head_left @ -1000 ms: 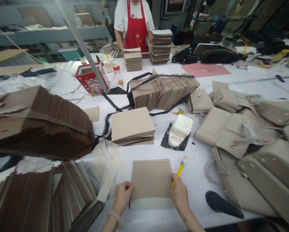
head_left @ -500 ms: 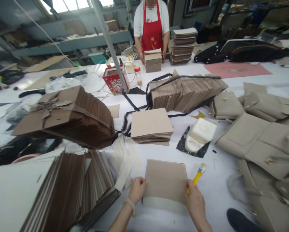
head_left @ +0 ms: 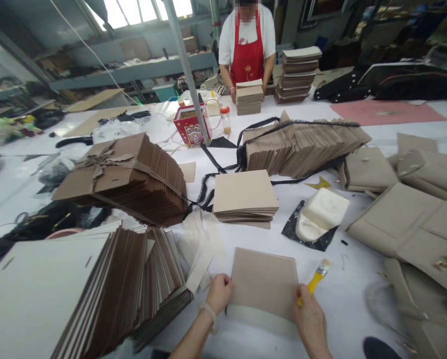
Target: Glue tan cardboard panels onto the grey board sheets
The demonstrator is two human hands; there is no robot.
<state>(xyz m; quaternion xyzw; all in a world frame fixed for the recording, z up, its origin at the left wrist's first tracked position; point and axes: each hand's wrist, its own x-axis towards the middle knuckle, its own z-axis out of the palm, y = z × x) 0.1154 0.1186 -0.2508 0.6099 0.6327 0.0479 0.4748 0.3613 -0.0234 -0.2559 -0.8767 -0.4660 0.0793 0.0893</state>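
Note:
A flat taupe panel (head_left: 264, 279) lies in front of me, a pale strip (head_left: 263, 315) showing along its near edge. My left hand (head_left: 219, 293) is closed, thumb and fingers pinched at the panel's left edge. At the right edge, my right hand (head_left: 310, 313) grips a paintbrush (head_left: 315, 281) by its yellow handle, bristles pointing away, and its fingers also touch the panel. Beyond the panel sits a pile of beige boards (head_left: 244, 194). To its right, a white two-part tub (head_left: 323, 212) rests on a dark speckled sheet (head_left: 291, 224).
Large stacks of boards stand on the left, white and brown ones (head_left: 40, 284) nearest and a tied brown bundle (head_left: 107, 162) behind. Beige bags (head_left: 406, 214) crowd the right. Farther back are a strapped row of panels (head_left: 306, 147), a red box (head_left: 189, 129) and a co-worker (head_left: 248, 50).
The whole view has shifted, so things appear farther right and slightly lower. Both hands keep the same hold on the panel and the paintbrush.

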